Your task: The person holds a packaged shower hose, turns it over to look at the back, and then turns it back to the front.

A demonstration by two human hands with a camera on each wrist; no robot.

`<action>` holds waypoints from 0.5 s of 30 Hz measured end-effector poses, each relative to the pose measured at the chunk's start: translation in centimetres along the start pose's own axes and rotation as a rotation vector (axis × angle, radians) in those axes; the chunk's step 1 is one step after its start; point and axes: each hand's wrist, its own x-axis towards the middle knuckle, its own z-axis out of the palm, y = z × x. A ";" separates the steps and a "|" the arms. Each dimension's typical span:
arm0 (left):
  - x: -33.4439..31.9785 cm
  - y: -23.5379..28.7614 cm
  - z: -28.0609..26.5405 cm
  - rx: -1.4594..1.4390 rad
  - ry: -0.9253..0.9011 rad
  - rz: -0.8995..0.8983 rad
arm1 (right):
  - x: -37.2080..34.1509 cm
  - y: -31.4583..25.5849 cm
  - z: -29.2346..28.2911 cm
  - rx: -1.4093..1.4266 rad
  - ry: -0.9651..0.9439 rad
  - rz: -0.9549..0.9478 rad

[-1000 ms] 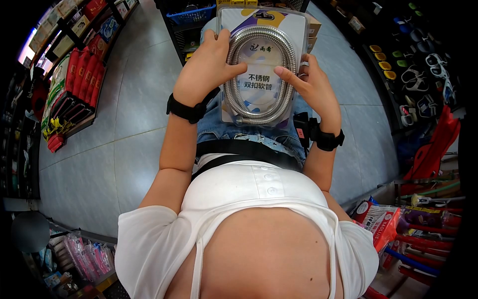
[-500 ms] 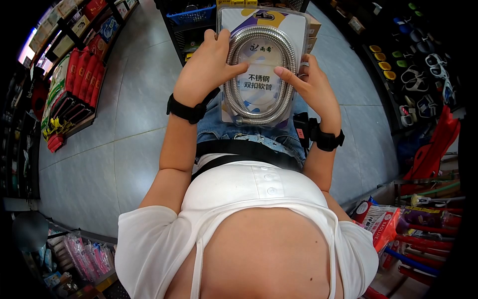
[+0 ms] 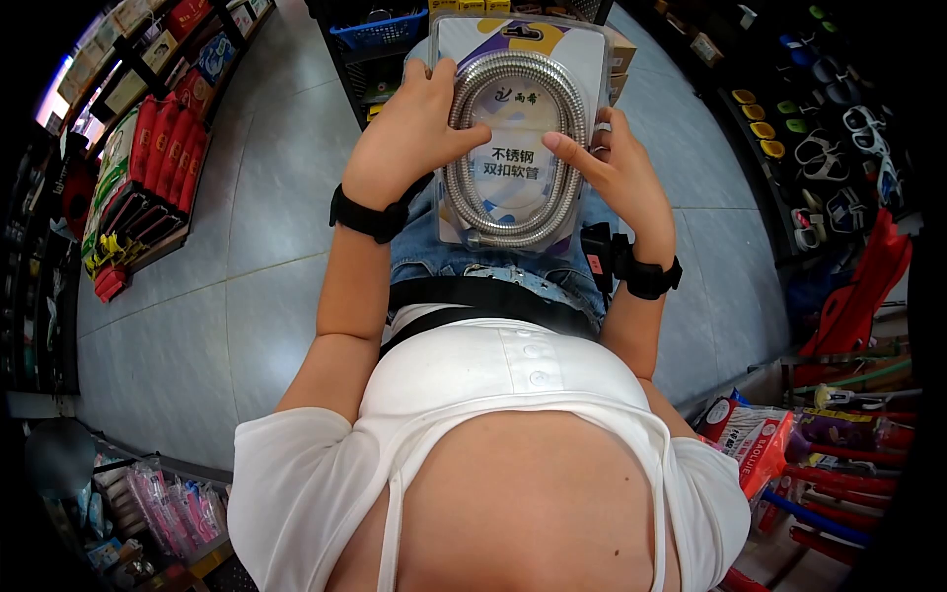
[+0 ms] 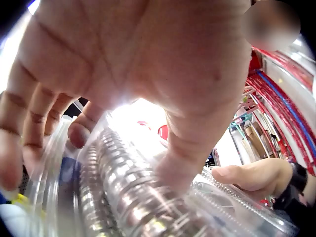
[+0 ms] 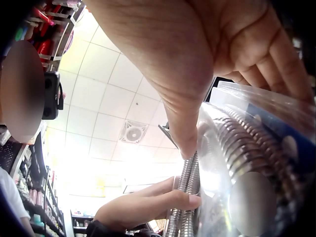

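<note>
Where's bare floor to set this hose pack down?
Bare floor lies between the red packages and the left hand, and between the right hand and the dark rack. Crowded: lower right, with a red-and-white packet; lower left, with pink packets.

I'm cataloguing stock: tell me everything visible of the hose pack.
The hose pack holds a silvery, ribbed, metal-looking coil under clear plastic, with a white, purple and yellow card, Chinese lettering and a hang slot at its far end. It looks closed, printed front towards the head camera, over the person's jeans; left hand and right hand grip its opposite sides.
</note>
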 end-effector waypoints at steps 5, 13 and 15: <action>0.0 0.1 0.0 -0.009 -0.007 -0.010 | 0.0 -0.2 -0.2 0.001 -0.010 0.003; 0.0 0.4 -0.1 -0.010 -0.004 -0.025 | -0.2 -0.6 -0.3 0.001 -0.015 0.015; -0.1 0.4 -0.1 -0.007 0.003 -0.023 | -0.1 -0.5 -0.3 0.017 -0.016 0.012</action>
